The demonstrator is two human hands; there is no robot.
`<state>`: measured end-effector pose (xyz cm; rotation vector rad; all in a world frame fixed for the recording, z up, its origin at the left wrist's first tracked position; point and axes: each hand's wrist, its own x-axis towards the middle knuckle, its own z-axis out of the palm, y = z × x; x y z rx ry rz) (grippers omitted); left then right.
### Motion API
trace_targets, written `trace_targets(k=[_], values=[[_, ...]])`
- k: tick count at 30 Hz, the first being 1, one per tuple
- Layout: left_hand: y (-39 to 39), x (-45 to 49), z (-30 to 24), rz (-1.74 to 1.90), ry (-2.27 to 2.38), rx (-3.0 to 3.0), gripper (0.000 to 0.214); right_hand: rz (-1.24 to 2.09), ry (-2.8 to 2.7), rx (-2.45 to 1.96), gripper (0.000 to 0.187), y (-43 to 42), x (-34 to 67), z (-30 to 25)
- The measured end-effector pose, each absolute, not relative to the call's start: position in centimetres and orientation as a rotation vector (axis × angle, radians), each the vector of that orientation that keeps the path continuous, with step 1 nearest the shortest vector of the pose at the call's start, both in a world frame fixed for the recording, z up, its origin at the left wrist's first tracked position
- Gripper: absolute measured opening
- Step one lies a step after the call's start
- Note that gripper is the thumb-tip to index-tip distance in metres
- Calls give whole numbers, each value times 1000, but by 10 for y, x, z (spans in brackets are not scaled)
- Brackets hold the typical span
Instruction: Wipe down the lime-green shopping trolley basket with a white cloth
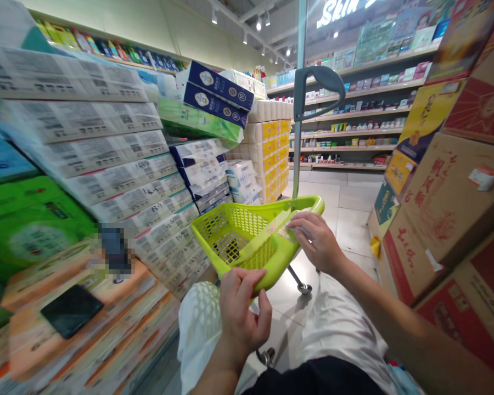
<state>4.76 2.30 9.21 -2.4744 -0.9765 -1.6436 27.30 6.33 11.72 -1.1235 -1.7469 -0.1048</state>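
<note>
A lime-green shopping basket on wheels stands before my legs, with a grey pull handle on a metal pole rising from its far side. A light green folding handle lies across its opening. My left hand is closed over the near rim, fingers on top and thumb below. At the right side of the rim, my right hand has its fingers curled around something pale and thin, perhaps a cloth or film. Its fingertips hide most of it, so its kind is unclear.
Stacked paper packs rise at my left. A dark phone-like slab lies on orange packs; a blurred object is beside it. Cardboard cartons line the right. Stocked shelves stand beyond the tiled floor.
</note>
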Motion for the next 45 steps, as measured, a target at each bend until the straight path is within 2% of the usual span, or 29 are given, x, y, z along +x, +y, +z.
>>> trace_targets(k=[6, 12, 22, 45], values=[[22, 47, 95, -1648, -977, -2489, 28, -59, -1968, -960, 19, 55, 264, 127], [23, 46, 93, -1630, -961, -2495, 30, -44, -1763, -1183, 19, 91, 298, 123], [30, 48, 92, -1589, -927, -2507, 30, -32, -1790, -1325, 25, 112, 318, 126], [67, 6, 96, -1650, -1003, -2501, 19, -298, -1763, -1336, 27, 85, 288, 114]])
